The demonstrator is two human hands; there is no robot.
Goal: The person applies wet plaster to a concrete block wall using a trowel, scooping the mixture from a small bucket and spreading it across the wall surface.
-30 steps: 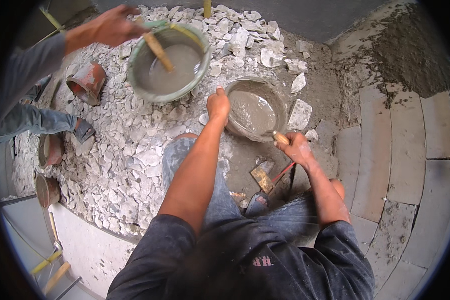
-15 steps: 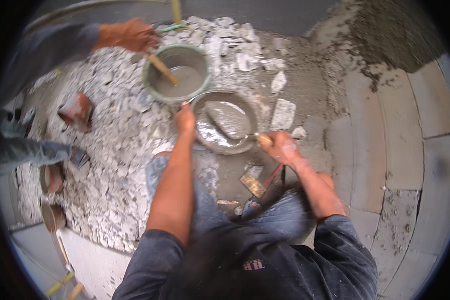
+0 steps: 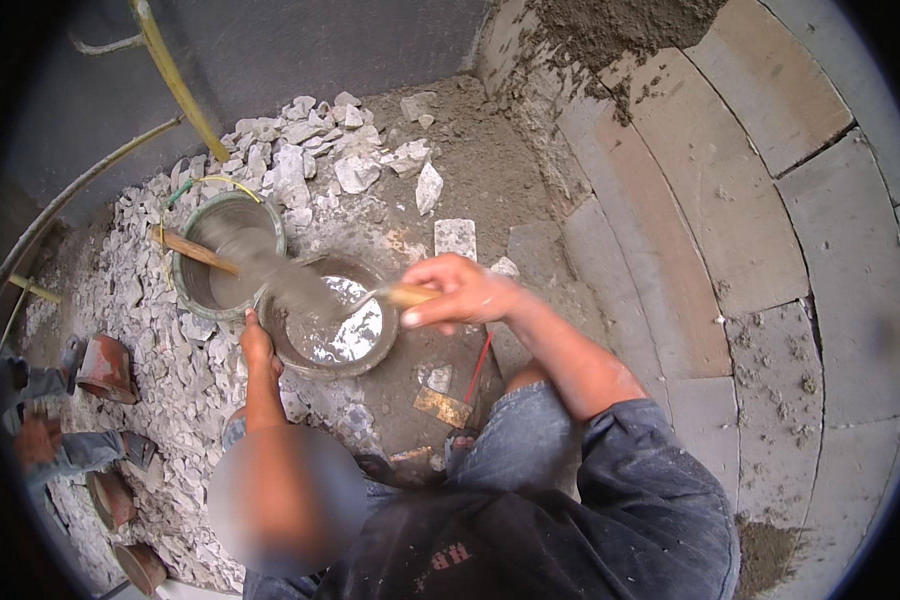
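Note:
My left hand (image 3: 257,345) is closed on the near left rim of a round mortar basin (image 3: 332,370), where it meets a green bucket (image 3: 185,290). In my right hand (image 3: 460,290) is a trowel (image 3: 410,295), gripped by its wooden handle. Its blade, smeared by motion, is raised over the basin's far left rim and reaches toward the bucket. Wet grey mortar (image 3: 355,335) shines in the basin. Grey mix also lies in the bucket, with a wooden stick (image 3: 200,252) leaning on its rim.
White broken stones (image 3: 160,370) cover the ground on the left. Red-brown buckets (image 3: 107,368) stand there near another person's legs (image 3: 85,450). Below the basin lie a yellowish scraper-like tool (image 3: 442,408) and a thin red rod (image 3: 478,368). Large grey blocks (image 3: 660,230) form the right side.
My right hand has swung the trowel blade up from the basin toward the bucket. The other person's hand has left the wooden stick and drawn back. The view has shifted.

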